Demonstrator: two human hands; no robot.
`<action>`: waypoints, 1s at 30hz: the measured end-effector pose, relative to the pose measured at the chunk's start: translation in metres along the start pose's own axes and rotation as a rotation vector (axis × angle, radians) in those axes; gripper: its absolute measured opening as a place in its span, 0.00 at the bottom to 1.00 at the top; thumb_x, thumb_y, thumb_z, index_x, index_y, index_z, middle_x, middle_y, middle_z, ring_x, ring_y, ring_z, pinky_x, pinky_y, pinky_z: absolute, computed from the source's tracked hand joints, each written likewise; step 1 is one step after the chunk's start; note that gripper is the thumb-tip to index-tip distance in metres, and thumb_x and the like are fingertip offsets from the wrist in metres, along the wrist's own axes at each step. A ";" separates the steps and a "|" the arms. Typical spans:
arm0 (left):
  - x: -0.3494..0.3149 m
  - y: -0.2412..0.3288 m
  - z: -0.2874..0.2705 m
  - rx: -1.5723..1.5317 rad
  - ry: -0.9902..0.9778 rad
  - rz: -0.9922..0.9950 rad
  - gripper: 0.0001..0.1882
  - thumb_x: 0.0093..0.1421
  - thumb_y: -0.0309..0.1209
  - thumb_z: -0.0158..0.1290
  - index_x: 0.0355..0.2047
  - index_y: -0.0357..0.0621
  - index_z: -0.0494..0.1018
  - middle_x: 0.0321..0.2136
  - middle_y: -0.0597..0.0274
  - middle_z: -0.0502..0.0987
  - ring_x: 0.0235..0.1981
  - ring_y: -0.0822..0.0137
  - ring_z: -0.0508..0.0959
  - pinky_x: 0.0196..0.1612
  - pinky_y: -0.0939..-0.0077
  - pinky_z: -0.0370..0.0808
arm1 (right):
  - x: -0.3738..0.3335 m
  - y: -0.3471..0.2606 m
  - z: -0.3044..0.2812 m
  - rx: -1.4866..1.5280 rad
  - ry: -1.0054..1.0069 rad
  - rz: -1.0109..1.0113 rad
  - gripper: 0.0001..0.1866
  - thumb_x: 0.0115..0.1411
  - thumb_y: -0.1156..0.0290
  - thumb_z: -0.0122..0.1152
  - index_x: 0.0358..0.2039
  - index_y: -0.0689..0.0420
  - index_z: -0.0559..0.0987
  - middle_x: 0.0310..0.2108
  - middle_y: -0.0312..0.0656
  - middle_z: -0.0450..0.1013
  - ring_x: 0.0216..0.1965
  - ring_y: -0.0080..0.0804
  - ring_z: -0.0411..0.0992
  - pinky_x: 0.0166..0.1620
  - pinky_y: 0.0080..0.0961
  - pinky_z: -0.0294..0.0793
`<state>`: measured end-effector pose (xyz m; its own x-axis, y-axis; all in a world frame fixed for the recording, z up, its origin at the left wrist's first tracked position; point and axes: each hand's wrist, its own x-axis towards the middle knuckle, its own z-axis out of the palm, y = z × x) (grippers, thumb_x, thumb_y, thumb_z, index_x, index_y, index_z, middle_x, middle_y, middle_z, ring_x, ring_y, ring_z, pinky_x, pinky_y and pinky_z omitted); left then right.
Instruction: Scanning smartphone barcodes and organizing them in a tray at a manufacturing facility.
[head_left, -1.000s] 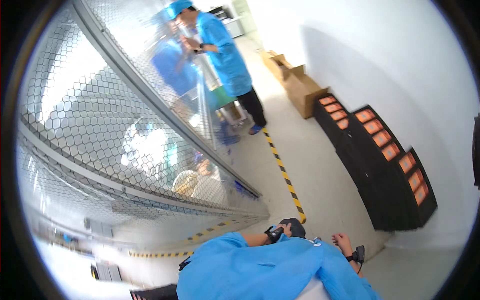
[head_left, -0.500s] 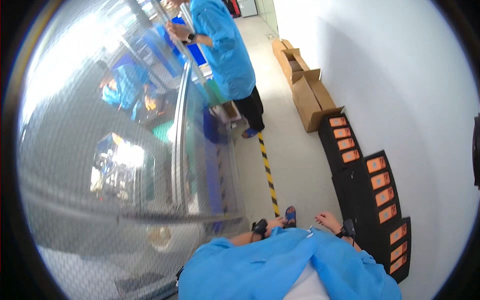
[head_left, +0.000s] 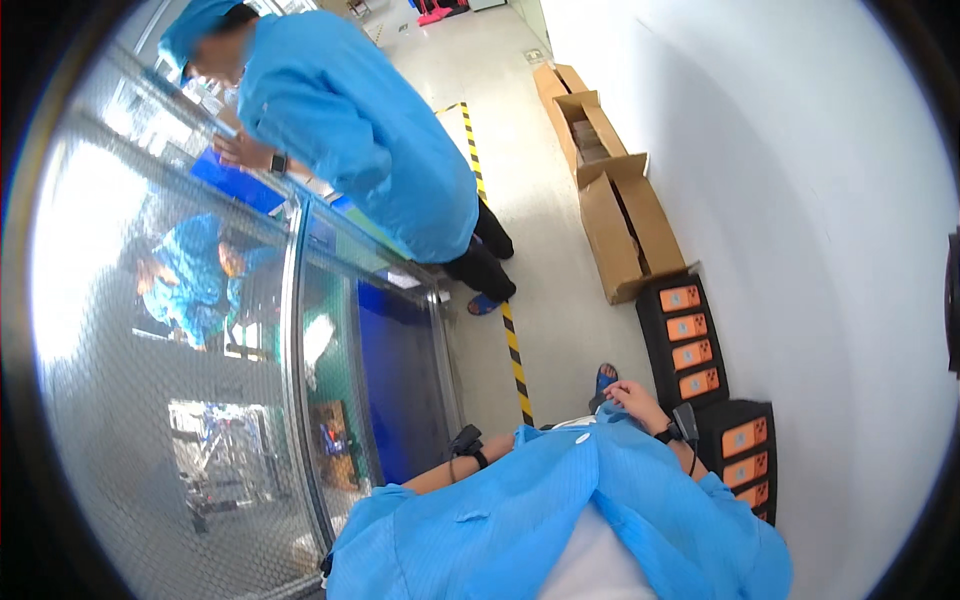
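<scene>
My right hand hangs in front of my blue jacket, its fingers loosely bent and apart with nothing in them. A dark device is strapped to that wrist. Of my left hand only the part near the wrist shows; the jacket hides its fingers. The left wrist carries a similar black strapped device. The left arm is nearest to a see-through partition with a metal frame. Black cases with orange labels stand to the right of my right hand.
Ahead on the left, a co-worker in blue leans over the partition's side. Open cardboard boxes line the white wall. Yellow-black tape runs along the grey floor. Machinery shows behind the partition.
I have moved forward along the aisle: the co-worker, the boxes and the black cases appear closer. My right hand has shifted slightly left and up; less of my left hand shows.
</scene>
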<state>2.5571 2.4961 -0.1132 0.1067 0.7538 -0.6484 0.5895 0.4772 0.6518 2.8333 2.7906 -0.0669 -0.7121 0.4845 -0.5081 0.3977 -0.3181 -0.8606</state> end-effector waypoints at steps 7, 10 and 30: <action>0.040 0.088 -0.153 -0.130 0.210 -0.329 0.25 0.59 0.43 0.52 0.51 0.39 0.67 0.40 0.40 0.78 0.41 0.44 0.78 0.43 0.57 0.74 | 0.159 -0.114 -0.093 -0.012 -0.039 -0.014 0.12 0.64 0.69 0.50 0.39 0.61 0.79 0.31 0.35 0.76 0.30 0.20 0.71 0.35 0.18 0.72; 0.023 0.130 -0.251 -0.355 0.217 -0.350 0.27 0.59 0.45 0.54 0.52 0.38 0.67 0.44 0.47 0.77 0.44 0.55 0.77 0.46 0.64 0.73 | 0.229 -0.158 -0.105 -0.072 -0.097 0.047 0.12 0.64 0.68 0.50 0.40 0.61 0.79 0.32 0.35 0.76 0.31 0.20 0.71 0.35 0.19 0.72; 0.330 0.243 -0.863 -1.800 0.403 1.058 0.43 0.64 0.60 0.39 0.65 0.37 0.50 0.59 0.40 0.60 0.52 0.49 0.71 0.52 0.54 0.73 | 0.712 -0.458 -0.217 -0.182 -0.147 0.149 0.12 0.65 0.67 0.51 0.40 0.62 0.79 0.33 0.36 0.76 0.33 0.21 0.72 0.37 0.20 0.72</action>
<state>2.0446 3.2504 0.1710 -0.4784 0.8758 0.0643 -0.8107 -0.4686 0.3510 2.2696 3.4582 -0.0418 -0.7090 0.3154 -0.6307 0.5923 -0.2190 -0.7754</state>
